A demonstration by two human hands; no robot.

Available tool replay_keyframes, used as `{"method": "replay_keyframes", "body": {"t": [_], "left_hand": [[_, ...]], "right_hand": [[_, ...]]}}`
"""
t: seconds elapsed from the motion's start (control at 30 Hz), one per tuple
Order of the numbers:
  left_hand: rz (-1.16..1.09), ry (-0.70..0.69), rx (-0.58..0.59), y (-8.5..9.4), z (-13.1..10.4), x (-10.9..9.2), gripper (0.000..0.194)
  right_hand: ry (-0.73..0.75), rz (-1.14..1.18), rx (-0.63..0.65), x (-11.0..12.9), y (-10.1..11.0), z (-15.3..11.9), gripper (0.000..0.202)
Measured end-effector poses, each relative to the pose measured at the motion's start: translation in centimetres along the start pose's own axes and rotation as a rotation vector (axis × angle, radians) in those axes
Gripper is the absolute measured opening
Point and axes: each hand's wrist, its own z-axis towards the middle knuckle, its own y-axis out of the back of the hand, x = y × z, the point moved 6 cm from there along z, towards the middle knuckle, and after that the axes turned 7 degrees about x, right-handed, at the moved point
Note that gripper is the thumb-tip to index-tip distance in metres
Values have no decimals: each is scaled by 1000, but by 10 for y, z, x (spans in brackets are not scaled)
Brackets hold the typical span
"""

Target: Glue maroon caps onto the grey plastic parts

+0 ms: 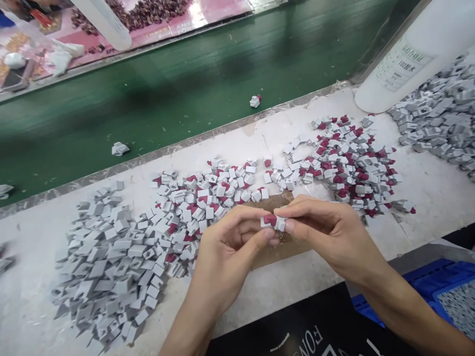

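2 bare arms slant inward. The left hand and right hand are close together, each pinching with a thumb and pointer finger. The left hand's other fingers curl in.

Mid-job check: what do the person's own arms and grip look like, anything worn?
Left grip and right grip are bare hands: no gloves, rings or cables visible. Left forearm and right forearm show no sleeve or watch. Black cloth with white lettering, likely clothing, shows between them.

The white table bears grey pieces, maroon-grey pieces and a bottle.
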Motion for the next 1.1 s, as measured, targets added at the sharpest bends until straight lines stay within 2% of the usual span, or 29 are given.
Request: {"method": "replay_keyframes", "body": {"t": [0.07, 0.13, 0.2, 0.27, 0.33, 0.4, 0.43, 0.5, 0.53, 0.6, 0.7, 0.77, 0.8, 0.87, 0.9, 1.0, 1.07, 1.1], "left_hand": [[27, -23, 19, 3, 0, -5, 6], [82, -11, 36, 9, 1, -12, 4], [185, -19, 1, 20, 9, -25, 7], [343, -71, -89, 35, 27, -45, 14], [530, -135, -222, 53, 55, -66, 15], [685, -155, -355, 71, 90, -82, 11], [715, -147, -386, 79, 110, -87, 12], [740, -121, -419, 92, 149, -90, 14], [743, -105, -426, 96, 166, -90, 14], [759, -72, -434, 99, 195, -87, 11], [797, -25, -398, 91, 227, -81, 11], [825, 7, -337, 81, 244, -77, 27], [838, 23, -307, 77, 252, -76, 34], [880, 63, -286, 72, 262, -75, 38], [905, 85, -289, 71, 263, -75, 39], [980, 129, -311, 72, 243, -83, 40], [1016, 111, -290, 73, 208, -90, 41], [1032, 92, -271, 74, 185, -93, 41]], "right_hand": [[-7, -28, 45, 7, 0, 4, 21], [-44, -57, 147, 13, -2, 17, 20], [-56, -159, 263, 20, -4, 44, 21], [8, -386, 241, 29, 1, 88, 24], [118, -684, 38, 40, 12, 144, 32], [135, -962, -116, 43, 16, 202, 54], [110, -1047, -113, 41, 14, 230, 61], [79, -1102, -96, 38, 12, 273, 56], [70, -1106, -86, 38, 12, 286, 48], [77, -1103, -104, 44, 14, 295, 32], [140, -1068, -182, 59, 20, 267, 33], [212, -980, -198, 67, 26, 231, 38], [230, -941, -160, 66, 27, 211, 36], [164, -879, -45, 54, 30, 172, 33], [136, -818, -54, 48, 34, 151, 36], [-4, -691, -146, 26, 52, 91, 43], [-68, -717, -176, 11, 64, 56, 36], [-46, -734, -206, 6, 70, 40, 31]]}}
